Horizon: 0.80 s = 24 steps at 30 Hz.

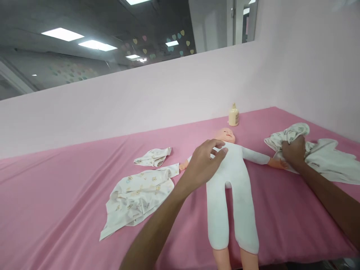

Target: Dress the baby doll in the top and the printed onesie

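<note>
A baby doll (229,176) with a white cloth body lies on its back, arms spread and legs toward me. My left hand (206,161) is over the doll's chest and arm, thumb and fingers apart and slightly curved, holding nothing; whether it touches the doll I cannot tell. At the right, my right hand (294,151) is closed on a bunched white printed baby garment (292,131), close to the doll's hand. A plain white cloth (333,161) lies crumpled beside it. My right fingertips are partly hidden by the fabric.
A printed baby shirt (137,197) and a small folded printed cloth (153,157) lie left of the doll. A cream pump bottle (233,115) stands beyond its head. The pink sheet (70,195) meets a white wall (140,101) below a large glass panel (92,37).
</note>
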Each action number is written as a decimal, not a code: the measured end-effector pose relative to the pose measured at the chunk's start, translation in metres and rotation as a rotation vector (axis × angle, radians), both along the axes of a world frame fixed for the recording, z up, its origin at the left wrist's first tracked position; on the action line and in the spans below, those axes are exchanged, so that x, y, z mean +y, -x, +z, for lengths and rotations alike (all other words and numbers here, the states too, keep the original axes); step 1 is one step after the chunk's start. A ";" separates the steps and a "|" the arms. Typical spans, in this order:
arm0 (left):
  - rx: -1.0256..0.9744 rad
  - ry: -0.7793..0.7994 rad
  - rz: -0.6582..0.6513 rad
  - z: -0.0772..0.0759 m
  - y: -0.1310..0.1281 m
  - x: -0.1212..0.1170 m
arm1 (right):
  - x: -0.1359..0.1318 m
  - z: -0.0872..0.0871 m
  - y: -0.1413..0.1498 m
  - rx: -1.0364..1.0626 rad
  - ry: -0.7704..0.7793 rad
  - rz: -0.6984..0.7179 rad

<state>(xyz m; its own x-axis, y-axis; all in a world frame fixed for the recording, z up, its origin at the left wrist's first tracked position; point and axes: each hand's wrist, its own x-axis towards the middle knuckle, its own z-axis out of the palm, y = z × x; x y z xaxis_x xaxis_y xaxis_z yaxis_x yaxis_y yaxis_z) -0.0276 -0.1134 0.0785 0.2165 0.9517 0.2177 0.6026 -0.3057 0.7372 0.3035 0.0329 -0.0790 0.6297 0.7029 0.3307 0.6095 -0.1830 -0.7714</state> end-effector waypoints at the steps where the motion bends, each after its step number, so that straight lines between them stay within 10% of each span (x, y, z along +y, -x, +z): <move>1: 0.021 -0.017 0.028 -0.003 0.002 0.006 | -0.001 -0.003 0.001 -0.077 -0.005 -0.036; 9: 0.485 -0.140 0.461 -0.060 0.093 0.068 | 0.000 -0.011 -0.007 -0.376 -0.193 -0.090; 17: 0.816 0.077 0.829 -0.116 0.187 0.058 | 0.003 -0.015 -0.003 -0.350 -0.232 -0.025; 24: 0.864 0.186 0.803 -0.115 0.195 0.042 | -0.001 -0.011 0.001 -0.278 -0.215 -0.006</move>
<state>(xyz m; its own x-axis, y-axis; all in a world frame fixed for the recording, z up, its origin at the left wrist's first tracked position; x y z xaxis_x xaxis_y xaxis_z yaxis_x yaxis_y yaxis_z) -0.2228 -0.0717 -0.0370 -0.4476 0.8837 0.1372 0.8912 0.4534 -0.0130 0.3030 0.0322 -0.0902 0.4988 0.5947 0.6305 0.8011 -0.0388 -0.5972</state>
